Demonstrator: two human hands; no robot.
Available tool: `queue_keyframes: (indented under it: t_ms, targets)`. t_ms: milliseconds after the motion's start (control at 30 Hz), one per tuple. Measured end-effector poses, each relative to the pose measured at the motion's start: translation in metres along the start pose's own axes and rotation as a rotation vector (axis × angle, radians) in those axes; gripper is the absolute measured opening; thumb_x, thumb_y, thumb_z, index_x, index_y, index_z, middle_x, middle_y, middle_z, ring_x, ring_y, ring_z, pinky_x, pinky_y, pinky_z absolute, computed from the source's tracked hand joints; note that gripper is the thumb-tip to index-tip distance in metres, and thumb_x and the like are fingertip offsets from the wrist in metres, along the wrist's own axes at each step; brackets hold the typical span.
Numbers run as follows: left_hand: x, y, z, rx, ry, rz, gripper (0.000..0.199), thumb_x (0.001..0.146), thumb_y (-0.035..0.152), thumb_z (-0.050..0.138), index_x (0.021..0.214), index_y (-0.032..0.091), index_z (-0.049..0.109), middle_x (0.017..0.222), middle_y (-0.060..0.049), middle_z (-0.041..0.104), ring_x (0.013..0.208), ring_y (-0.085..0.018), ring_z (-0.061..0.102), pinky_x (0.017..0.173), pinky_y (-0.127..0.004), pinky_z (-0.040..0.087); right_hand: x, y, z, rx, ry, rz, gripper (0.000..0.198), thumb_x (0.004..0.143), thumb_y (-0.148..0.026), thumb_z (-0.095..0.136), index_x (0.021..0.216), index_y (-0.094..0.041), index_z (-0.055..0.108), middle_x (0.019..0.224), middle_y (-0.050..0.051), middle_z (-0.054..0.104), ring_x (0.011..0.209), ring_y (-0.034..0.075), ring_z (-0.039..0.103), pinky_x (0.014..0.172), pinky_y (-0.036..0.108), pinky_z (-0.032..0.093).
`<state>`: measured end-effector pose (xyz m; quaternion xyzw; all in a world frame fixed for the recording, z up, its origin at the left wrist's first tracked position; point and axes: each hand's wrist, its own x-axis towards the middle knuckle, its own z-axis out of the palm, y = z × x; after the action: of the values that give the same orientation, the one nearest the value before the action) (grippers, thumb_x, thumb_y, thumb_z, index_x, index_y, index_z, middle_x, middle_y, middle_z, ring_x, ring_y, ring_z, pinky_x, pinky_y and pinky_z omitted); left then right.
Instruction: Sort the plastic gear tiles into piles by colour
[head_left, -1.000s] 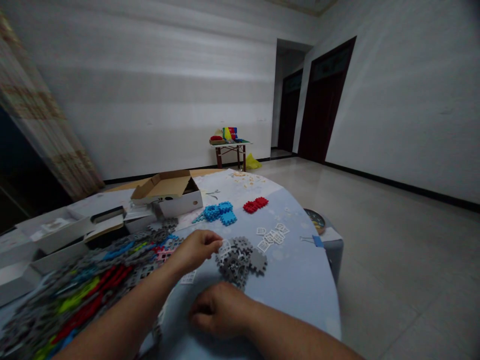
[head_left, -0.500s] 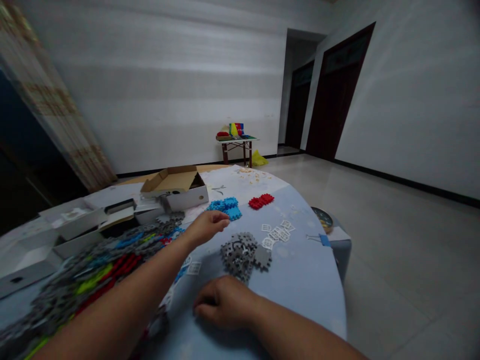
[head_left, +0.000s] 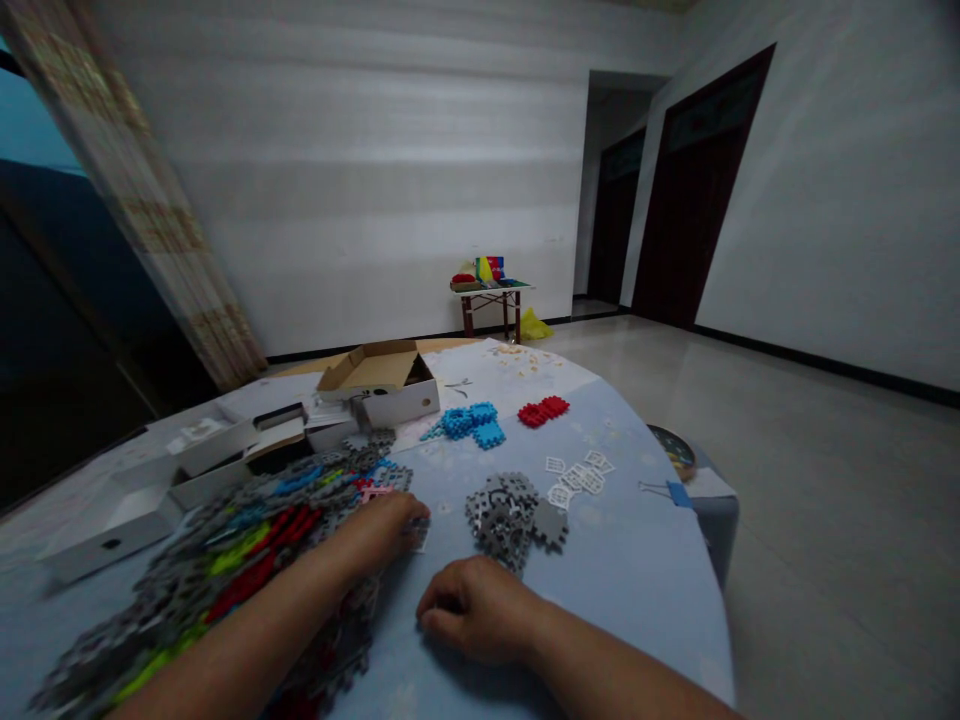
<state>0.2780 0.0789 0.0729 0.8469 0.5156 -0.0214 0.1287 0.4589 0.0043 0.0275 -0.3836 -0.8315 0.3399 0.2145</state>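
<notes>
Fingers (head_left: 417, 510) of the left hand (head_left: 390, 526) angle down toward the tabletop with their tips out of sight, so whether they pinch or spread cannot be told; a white plastic lattice piece (head_left: 424, 541) shows just an edge at that hand's four o'clock, the remainder covered, and a grip on it cannot be confirmed. Farther toward four o'clock, the right hand (head_left: 480, 610) rests with fingers curled in and narrow, its palm too dark to read. Across a heap of grey, red, lime and blue interlocking plastic pieces (head_left: 247, 548) lies the left forearm (head_left: 277, 615), screening its middle; the heap's near end blurs and runs off the bottom edge. From the right hand, a pile of grey toothed plastic pieces (head_left: 502, 515) sits close at twelve o'clock, partly overlapped, with white window-shaped plastic pieces (head_left: 579, 480) and red toothed plastic pieces (head_left: 543, 411) at one, blue toothed plastic pieces (head_left: 474, 421) farther at twelve, and an open white-and-brown cardboard box (head_left: 405, 400), its inside mostly shadowed, at eleven.
</notes>
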Motion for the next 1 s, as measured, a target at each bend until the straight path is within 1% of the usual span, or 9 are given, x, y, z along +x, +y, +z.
queue_keyframes:
  t_ms: [200,433,567,667,767,833,900,967,1000]
  targets:
    - [0.005,0.003,-0.003,0.049,-0.008,-0.015,0.035,0.063,0.019,0.055,0.096,0.023,0.067,0.097,-0.008,0.068,0.094,-0.027,0.058,0.083,-0.036,0.039,0.000,0.000,0.001,0.007,-0.002,0.012,0.027,0.078,-0.028,0.050,0.095,-0.023,0.070,0.083,0.000,0.071,0.067,0.011,0.059,0.059,0.019,0.040]
    - [0.005,0.003,-0.007,0.021,-0.040,-0.038,0.029,0.063,0.022,0.055,0.089,0.022,0.067,0.088,-0.006,0.067,0.083,-0.022,0.058,0.073,-0.031,0.040,0.000,-0.002,-0.001,0.007,-0.009,0.020,0.028,0.077,-0.028,0.050,0.096,-0.023,0.070,0.083,0.000,0.071,0.068,0.012,0.060,0.058,0.018,0.039]
    - [0.004,0.000,-0.009,-0.018,-0.066,-0.024,0.030,0.063,0.028,0.055,0.090,0.020,0.064,0.091,-0.006,0.065,0.084,-0.022,0.057,0.072,-0.030,0.041,0.001,-0.002,-0.003,0.008,-0.019,0.020,0.028,0.077,-0.030,0.051,0.097,-0.024,0.070,0.086,0.000,0.072,0.072,0.012,0.062,0.061,0.018,0.041]
    - [0.005,-0.003,-0.009,-0.034,-0.086,-0.014,0.032,0.059,0.026,0.057,0.090,0.020,0.062,0.095,-0.006,0.064,0.088,-0.021,0.056,0.075,-0.029,0.040,0.003,0.000,-0.004,-0.012,-0.032,0.029,0.029,0.077,-0.031,0.052,0.098,-0.026,0.069,0.088,-0.001,0.072,0.075,0.013,0.063,0.062,0.018,0.041]
    - [0.009,-0.009,-0.006,-0.045,-0.101,-0.025,0.029,0.057,0.026,0.057,0.085,0.019,0.059,0.092,-0.005,0.063,0.086,-0.021,0.055,0.074,-0.029,0.040,0.003,0.001,-0.005,-0.044,-0.048,0.027,0.029,0.077,-0.034,0.051,0.101,-0.027,0.068,0.090,-0.002,0.071,0.077,0.013,0.063,0.063,0.019,0.041]
    - [0.013,-0.015,-0.003,-0.039,-0.092,-0.030,0.026,0.055,0.025,0.058,0.081,0.019,0.057,0.087,-0.003,0.062,0.082,-0.020,0.054,0.070,-0.028,0.039,0.004,0.000,-0.007,-0.062,-0.059,0.031,0.030,0.078,-0.036,0.051,0.101,-0.028,0.067,0.091,-0.003,0.071,0.079,0.013,0.063,0.063,0.019,0.041]
    - [0.016,-0.020,0.000,-0.035,-0.058,-0.006,0.020,0.055,0.024,0.057,0.075,0.019,0.055,0.081,-0.002,0.061,0.077,-0.019,0.053,0.067,-0.028,0.037,0.005,0.000,-0.008,-0.080,-0.083,0.047,0.031,0.078,-0.039,0.051,0.102,-0.028,0.067,0.092,-0.003,0.071,0.080,0.013,0.063,0.063,0.019,0.041]
    - [0.018,-0.024,0.002,-0.069,-0.021,0.032,0.012,0.060,0.027,0.056,0.069,0.019,0.053,0.075,-0.002,0.060,0.072,-0.018,0.052,0.064,-0.027,0.036,0.006,-0.001,-0.009,-0.093,-0.107,0.060,0.032,0.078,-0.040,0.051,0.103,-0.028,0.066,0.093,-0.004,0.071,0.080,0.013,0.063,0.062,0.018,0.041]
    - [0.020,-0.023,0.001,-0.111,-0.011,0.051,0.012,0.063,0.030,0.056,0.067,0.019,0.053,0.072,-0.001,0.059,0.069,-0.017,0.050,0.062,-0.027,0.036,0.007,-0.001,-0.010,-0.098,-0.114,0.060,0.031,0.078,-0.041,0.051,0.103,-0.029,0.066,0.093,-0.004,0.071,0.080,0.013,0.063,0.062,0.018,0.042]
